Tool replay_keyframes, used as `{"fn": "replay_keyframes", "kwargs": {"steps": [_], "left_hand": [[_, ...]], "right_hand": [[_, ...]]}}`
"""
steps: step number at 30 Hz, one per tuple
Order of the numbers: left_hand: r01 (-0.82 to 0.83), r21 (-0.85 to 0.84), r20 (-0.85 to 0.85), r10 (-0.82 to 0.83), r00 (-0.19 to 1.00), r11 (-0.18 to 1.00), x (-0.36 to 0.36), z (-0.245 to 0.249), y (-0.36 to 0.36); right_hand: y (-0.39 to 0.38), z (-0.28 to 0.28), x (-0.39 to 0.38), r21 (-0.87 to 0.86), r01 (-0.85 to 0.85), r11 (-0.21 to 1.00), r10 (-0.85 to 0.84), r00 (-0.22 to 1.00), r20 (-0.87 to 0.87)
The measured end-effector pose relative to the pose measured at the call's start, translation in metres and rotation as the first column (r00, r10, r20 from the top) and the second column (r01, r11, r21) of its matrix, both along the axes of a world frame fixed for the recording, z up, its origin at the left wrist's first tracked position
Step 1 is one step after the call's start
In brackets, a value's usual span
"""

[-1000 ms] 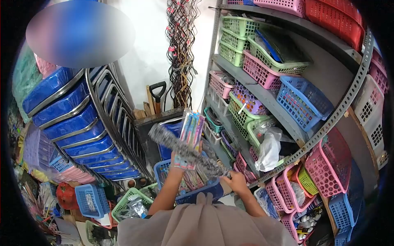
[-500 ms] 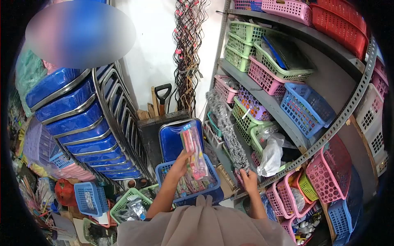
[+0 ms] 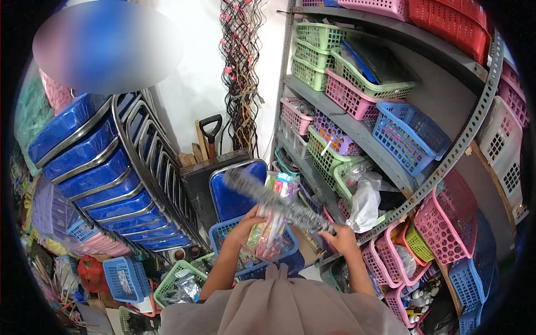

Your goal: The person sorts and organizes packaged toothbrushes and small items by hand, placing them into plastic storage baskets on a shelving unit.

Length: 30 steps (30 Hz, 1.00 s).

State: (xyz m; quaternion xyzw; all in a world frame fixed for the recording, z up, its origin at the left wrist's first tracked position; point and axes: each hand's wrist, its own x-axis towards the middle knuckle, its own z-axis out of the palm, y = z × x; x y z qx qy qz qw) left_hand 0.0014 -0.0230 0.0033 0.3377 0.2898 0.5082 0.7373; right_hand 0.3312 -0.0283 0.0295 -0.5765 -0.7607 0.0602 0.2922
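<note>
My left hand (image 3: 244,228) is closed on a clear plastic packet (image 3: 264,239) of pink, green and other brightly coloured items. My right hand (image 3: 341,240) grips the end of a long, fluffy grey duster (image 3: 258,192). The duster slants up to the left and crosses over the upper part of the packet, its far end slightly blurred. Below both hands stands a blue basket (image 3: 218,227) with more plastic packets in it, partly hidden by my left arm and the packet. Behind the basket rests a blue chair pad (image 3: 226,192) in a metal frame.
Stacked blue chairs (image 3: 106,167) rise on the left. Curving round the right side is a metal shelf (image 3: 346,120) loaded with plastic baskets. A white plastic bag (image 3: 365,206) hangs from it near my right hand. A green basket (image 3: 167,279) sits at lower left.
My right hand has swung the duster leftward from beside the shelf until it lies across the packet. The packet stays in my left hand. The view has shifted slightly right.
</note>
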Motion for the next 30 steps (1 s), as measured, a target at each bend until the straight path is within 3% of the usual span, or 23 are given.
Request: {"fn": "replay_keyframes", "kwargs": {"steps": [2,4,6,7,8,11,15,18,20,21,22,24,26,28,30], "left_hand": [[0.012,-0.013,0.082,-0.011,0.997,1.0,-0.006,-0.01,0.002],[0.024,-0.028,0.166,-0.019,0.986,0.999,-0.003,-0.001,-0.002],[0.09,-0.323,0.54,0.105,0.835,0.942,0.002,0.011,-0.01],[0.186,-0.08,0.631,-0.095,0.77,0.979,0.001,0.014,-0.009],[0.177,-0.026,0.753,-0.098,0.651,0.984,0.0,-0.003,0.0],[0.1,-0.025,0.797,-0.041,0.603,0.995,0.008,-0.017,0.007],[0.023,-0.024,0.805,0.006,0.593,0.999,0.017,0.014,-0.008],[0.005,-0.016,0.79,0.01,0.613,1.0,0.016,0.019,-0.009],[-0.006,-0.024,0.795,0.022,0.606,1.0,0.015,0.02,-0.009],[-0.01,-0.03,0.798,0.03,0.602,0.999,0.015,0.02,-0.009],[-0.013,-0.039,0.8,0.039,0.599,0.999,0.014,0.021,-0.009],[-0.016,-0.058,0.804,0.056,0.592,0.998,0.013,0.021,-0.008],[-0.024,-0.067,0.808,0.068,0.585,0.997,0.013,0.022,-0.008],[-0.03,-0.08,0.81,0.083,0.58,0.996,0.012,0.022,-0.007],[-0.034,-0.093,0.812,0.096,0.576,0.995,0.011,0.022,-0.007]], "right_hand": [[-0.004,0.002,0.0,0.077,-0.168,0.983,0.171,0.985,-0.033],[-0.005,0.011,-0.003,-0.006,-0.093,0.996,0.093,0.995,-0.048],[-0.004,0.012,-0.011,-0.115,0.115,0.987,-0.114,0.993,0.01],[-0.008,0.013,-0.015,-0.146,0.075,0.986,-0.077,0.997,-0.007],[-0.012,0.012,-0.016,-0.147,0.077,0.986,-0.079,0.997,-0.009],[-0.019,0.02,-0.021,-0.152,-0.165,0.975,0.167,0.986,0.0],[-0.016,0.006,-0.027,-0.186,0.006,0.982,-0.01,1.0,-0.02],[-0.02,-0.002,-0.034,-0.19,-0.052,0.98,0.04,0.997,-0.064],[-0.025,0.008,-0.033,-0.232,-0.223,0.947,0.242,0.969,0.057],[-0.025,0.007,-0.034,-0.202,-0.233,0.951,0.225,0.972,-0.064],[-0.021,0.001,-0.034,-0.206,-0.236,0.95,0.228,0.972,-0.063],[-0.013,-0.011,-0.035,-0.259,-0.006,0.966,-0.017,0.996,-0.087],[-0.015,-0.011,-0.037,-0.27,0.012,0.963,-0.034,0.997,-0.075],[-0.022,-0.016,-0.036,-0.258,-0.322,0.911,0.271,0.938,-0.215],[-0.026,-0.001,-0.035,-0.304,-0.291,0.907,0.224,0.945,-0.237]]}}
